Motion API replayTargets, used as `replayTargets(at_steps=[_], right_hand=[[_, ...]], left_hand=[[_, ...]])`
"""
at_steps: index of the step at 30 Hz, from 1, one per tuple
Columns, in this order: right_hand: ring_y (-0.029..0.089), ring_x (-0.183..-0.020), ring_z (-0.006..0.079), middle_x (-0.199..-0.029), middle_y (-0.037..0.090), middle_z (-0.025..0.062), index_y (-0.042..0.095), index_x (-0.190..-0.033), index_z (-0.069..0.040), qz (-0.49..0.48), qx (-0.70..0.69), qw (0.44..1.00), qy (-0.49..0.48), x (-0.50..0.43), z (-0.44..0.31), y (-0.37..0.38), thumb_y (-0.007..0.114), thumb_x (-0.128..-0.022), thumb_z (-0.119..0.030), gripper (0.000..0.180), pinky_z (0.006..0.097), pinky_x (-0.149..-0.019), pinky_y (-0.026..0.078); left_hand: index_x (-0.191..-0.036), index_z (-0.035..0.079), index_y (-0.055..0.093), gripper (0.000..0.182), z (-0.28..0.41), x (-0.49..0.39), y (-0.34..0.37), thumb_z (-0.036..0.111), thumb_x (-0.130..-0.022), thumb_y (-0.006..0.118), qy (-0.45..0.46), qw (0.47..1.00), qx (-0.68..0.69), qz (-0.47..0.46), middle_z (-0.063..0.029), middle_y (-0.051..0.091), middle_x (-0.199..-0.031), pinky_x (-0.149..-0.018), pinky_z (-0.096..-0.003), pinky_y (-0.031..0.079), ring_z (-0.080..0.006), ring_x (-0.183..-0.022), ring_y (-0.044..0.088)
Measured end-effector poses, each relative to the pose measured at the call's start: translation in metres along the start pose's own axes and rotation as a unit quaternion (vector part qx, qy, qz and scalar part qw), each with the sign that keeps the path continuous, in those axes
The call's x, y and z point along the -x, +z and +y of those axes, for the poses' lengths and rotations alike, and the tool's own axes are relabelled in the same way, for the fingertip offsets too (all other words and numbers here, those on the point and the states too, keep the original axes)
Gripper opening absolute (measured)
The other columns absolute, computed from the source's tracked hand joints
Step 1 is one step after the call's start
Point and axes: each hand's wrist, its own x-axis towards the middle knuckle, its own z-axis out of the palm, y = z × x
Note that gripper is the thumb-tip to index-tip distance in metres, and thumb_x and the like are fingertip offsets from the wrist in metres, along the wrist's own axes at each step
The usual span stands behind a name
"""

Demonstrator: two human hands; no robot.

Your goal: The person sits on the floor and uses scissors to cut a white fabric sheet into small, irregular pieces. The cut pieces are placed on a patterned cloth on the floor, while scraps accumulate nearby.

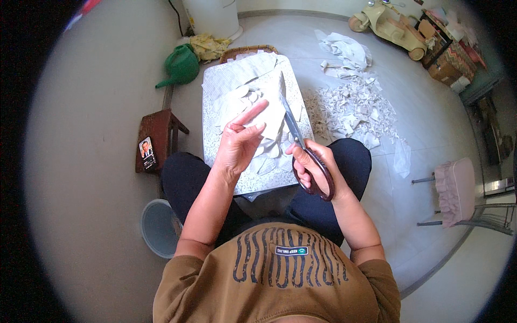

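Observation:
My left hand (240,145) holds a white piece of cloth (271,119) raised over a small speckled table (215,145), its index finger stretched along the cloth. A pair of scissors (293,125) with dark red-brown handles is in my right hand (323,161). Their blades point away from me and lie at the cloth's right edge; how far they are apart is hard to tell. Beneath the cloth, cut white pieces (266,151) are scattered on the tabletop. A larger checked cloth (244,70) is spread over the table's far end.
White scraps (359,105) cover the floor at right, below a crumpled cloth (347,50). A wooden stool (150,121) bearing a phone (147,153), a bucket (155,228) and a green watering can (182,64) stand left. A wicker basket (228,54) is behind the table; a chair (456,191) stands right.

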Motion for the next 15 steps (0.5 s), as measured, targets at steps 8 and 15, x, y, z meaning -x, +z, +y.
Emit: replayTargets(at_steps=[8,15], right_hand=[[0.052,-0.06,0.0053,-0.075,0.053,-0.0022,0.06,-0.118,-0.002,-0.002,0.005,1.0,-0.03,-0.008,0.011,0.007,0.057,-0.109,-0.036,0.036,0.0206,-0.056,0.044],[0.05,-0.062,0.0051,-0.075,0.053,-0.0029,0.059,-0.12,-0.001,0.01,0.078,0.994,-0.08,-0.004,0.046,0.026,0.057,-0.11,-0.034,0.034,0.0213,-0.057,0.043]], left_hand=[[-0.153,0.001,0.05,0.064,-0.011,-0.001,0.01,-0.006,-0.092,0.068,0.071,0.995,0.001,0.066,-0.013,0.063,-0.142,-0.098,-0.037,0.054,-0.0168,-0.114,0.066],[-0.153,-0.001,0.048,0.06,-0.03,-0.015,0.015,-0.01,-0.096,0.064,0.164,0.977,0.007,0.139,-0.0154,0.054,-0.151,-0.103,-0.0395,0.053,-0.0204,-0.119,0.063]])
